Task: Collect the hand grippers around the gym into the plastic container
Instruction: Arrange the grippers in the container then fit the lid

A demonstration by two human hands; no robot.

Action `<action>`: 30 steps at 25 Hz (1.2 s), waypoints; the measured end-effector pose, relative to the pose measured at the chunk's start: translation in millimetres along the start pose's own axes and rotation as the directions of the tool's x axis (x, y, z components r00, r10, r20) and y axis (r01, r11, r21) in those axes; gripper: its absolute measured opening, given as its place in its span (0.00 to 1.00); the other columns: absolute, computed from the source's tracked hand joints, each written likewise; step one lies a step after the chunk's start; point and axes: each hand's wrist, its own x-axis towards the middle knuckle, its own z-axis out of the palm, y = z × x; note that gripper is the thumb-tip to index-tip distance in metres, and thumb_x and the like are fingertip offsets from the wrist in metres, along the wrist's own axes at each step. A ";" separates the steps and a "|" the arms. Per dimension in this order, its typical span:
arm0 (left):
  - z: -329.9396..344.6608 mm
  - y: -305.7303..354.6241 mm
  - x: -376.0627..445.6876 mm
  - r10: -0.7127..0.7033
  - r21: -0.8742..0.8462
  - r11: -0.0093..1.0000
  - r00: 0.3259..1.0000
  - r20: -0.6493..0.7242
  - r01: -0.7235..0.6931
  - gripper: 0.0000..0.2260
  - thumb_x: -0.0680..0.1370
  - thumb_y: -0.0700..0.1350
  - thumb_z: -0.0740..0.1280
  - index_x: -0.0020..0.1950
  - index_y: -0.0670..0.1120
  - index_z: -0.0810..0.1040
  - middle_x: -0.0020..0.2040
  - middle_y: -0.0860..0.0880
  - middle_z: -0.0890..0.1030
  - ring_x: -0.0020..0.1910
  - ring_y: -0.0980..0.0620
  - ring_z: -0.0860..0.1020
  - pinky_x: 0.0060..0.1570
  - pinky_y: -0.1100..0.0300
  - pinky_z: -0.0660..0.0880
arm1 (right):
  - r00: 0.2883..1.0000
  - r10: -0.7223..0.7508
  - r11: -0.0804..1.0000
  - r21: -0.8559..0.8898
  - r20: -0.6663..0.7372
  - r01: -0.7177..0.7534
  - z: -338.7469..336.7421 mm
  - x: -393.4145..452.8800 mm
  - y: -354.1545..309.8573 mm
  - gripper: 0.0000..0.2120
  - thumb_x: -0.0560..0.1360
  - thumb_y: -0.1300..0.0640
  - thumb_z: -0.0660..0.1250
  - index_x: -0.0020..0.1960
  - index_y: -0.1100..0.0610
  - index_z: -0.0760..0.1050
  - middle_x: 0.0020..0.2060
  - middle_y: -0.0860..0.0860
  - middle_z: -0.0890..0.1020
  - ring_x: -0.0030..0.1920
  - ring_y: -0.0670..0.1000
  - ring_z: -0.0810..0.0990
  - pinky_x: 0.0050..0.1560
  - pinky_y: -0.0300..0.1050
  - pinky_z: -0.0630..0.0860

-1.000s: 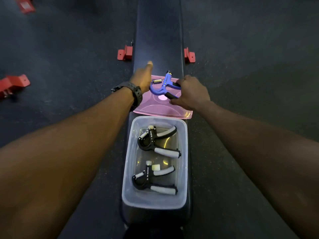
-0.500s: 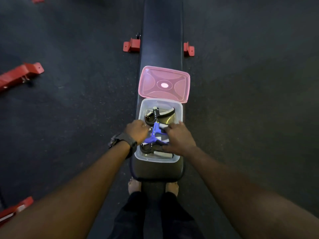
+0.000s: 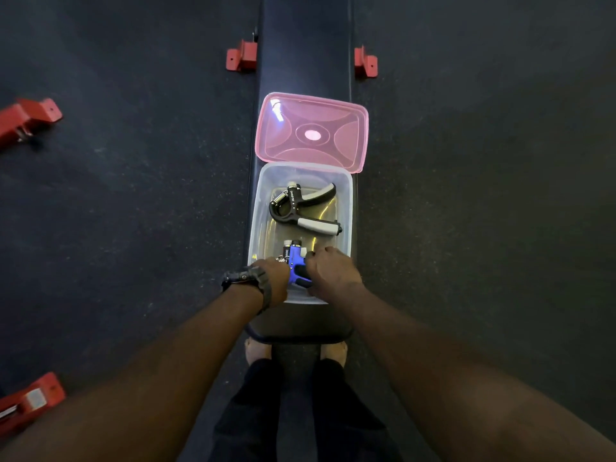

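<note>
Plastic container (image 3: pixel 256 208) holds black gripper (image 3: pixel 301 208); hands lower blue gripper (image 3: pixel 295 265).

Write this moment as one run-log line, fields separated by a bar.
both hands lowering blue hand gripper into clear plastic container | black gripper inside | pink lid off, on bench

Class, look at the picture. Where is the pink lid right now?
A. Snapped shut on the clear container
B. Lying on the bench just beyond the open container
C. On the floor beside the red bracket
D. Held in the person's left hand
B: the pink lid lies flat on the bench, just past the open container.
</note>
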 end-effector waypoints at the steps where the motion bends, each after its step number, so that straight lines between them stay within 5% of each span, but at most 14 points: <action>1: 1.9 0.6 3.3 -0.003 0.020 1.000 1.000 0.001 0.003 0.13 0.77 0.40 0.61 0.60 0.39 0.76 0.60 0.39 0.79 0.58 0.40 0.79 0.53 0.53 0.75 | 1.000 -0.010 1.000 -0.005 0.003 0.010 1.5 3.3 -0.1 0.27 0.74 0.50 0.72 0.68 0.62 0.71 0.64 0.60 0.73 0.64 0.61 0.74 0.61 0.52 0.72; 7: -2.8 -3.7 3.4 -0.021 -0.015 1.000 0.999 -0.031 0.020 0.13 0.78 0.41 0.61 0.61 0.40 0.75 0.58 0.39 0.78 0.56 0.40 0.79 0.50 0.54 0.74 | 0.998 -0.067 0.998 0.008 0.014 0.067 1.9 14.6 0.1 0.25 0.75 0.51 0.72 0.67 0.62 0.72 0.63 0.59 0.74 0.62 0.61 0.75 0.59 0.54 0.75; 10: -22.2 -19.2 3.4 -0.089 -0.260 0.965 0.977 -0.195 0.036 0.12 0.77 0.45 0.63 0.57 0.44 0.79 0.56 0.39 0.81 0.55 0.37 0.80 0.52 0.52 0.76 | 0.998 -0.052 0.996 0.074 0.019 0.050 -12.5 12.5 1.4 0.27 0.75 0.45 0.70 0.67 0.59 0.71 0.63 0.58 0.75 0.63 0.60 0.75 0.57 0.53 0.74; 15: -111.3 -56.1 13.6 -0.416 -0.767 0.639 0.810 -0.413 -0.063 0.10 0.79 0.48 0.63 0.53 0.48 0.82 0.53 0.40 0.84 0.55 0.37 0.80 0.56 0.52 0.75 | 0.938 0.218 0.899 0.430 -0.271 -0.084 -104.5 20.7 28.2 0.21 0.75 0.43 0.69 0.60 0.56 0.78 0.55 0.56 0.83 0.57 0.59 0.81 0.53 0.50 0.77; 19: -190.6 -69.9 45.1 -0.458 -0.888 0.399 0.789 -0.410 -0.230 0.13 0.77 0.49 0.64 0.50 0.40 0.82 0.51 0.37 0.84 0.53 0.38 0.81 0.57 0.49 0.77 | 0.772 0.530 0.668 0.734 -0.351 -0.125 -183.6 49.2 86.3 0.20 0.77 0.43 0.68 0.57 0.59 0.80 0.51 0.56 0.85 0.54 0.56 0.83 0.53 0.44 0.74; 23: -221.3 -80.3 104.4 -0.498 -0.935 0.294 0.803 -0.328 -0.200 0.16 0.70 0.53 0.62 0.40 0.41 0.80 0.43 0.37 0.82 0.43 0.39 0.79 0.53 0.49 0.78 | 0.759 0.600 0.552 0.818 -0.252 -0.165 -193.4 92.8 139.8 0.17 0.79 0.47 0.66 0.59 0.60 0.80 0.55 0.56 0.85 0.56 0.56 0.82 0.52 0.42 0.71; 27: -223.6 -73.9 172.1 -0.529 -0.945 0.324 0.821 -0.215 -0.038 0.16 0.81 0.43 0.60 0.59 0.34 0.79 0.58 0.33 0.80 0.55 0.35 0.78 0.59 0.47 0.73 | 0.769 0.632 0.420 0.876 -0.094 -0.238 -153.0 149.2 192.0 0.14 0.78 0.54 0.66 0.59 0.60 0.80 0.56 0.56 0.84 0.56 0.57 0.81 0.54 0.46 0.75; 30: -215.0 -59.8 212.2 -0.529 -0.968 0.251 0.841 -0.117 0.023 0.17 0.81 0.44 0.60 0.65 0.35 0.75 0.65 0.34 0.77 0.65 0.35 0.75 0.63 0.48 0.73 | 0.747 0.665 0.316 0.909 -0.010 -0.270 -134.8 176.2 212.8 0.15 0.79 0.58 0.65 0.64 0.59 0.77 0.60 0.56 0.82 0.57 0.55 0.80 0.51 0.42 0.70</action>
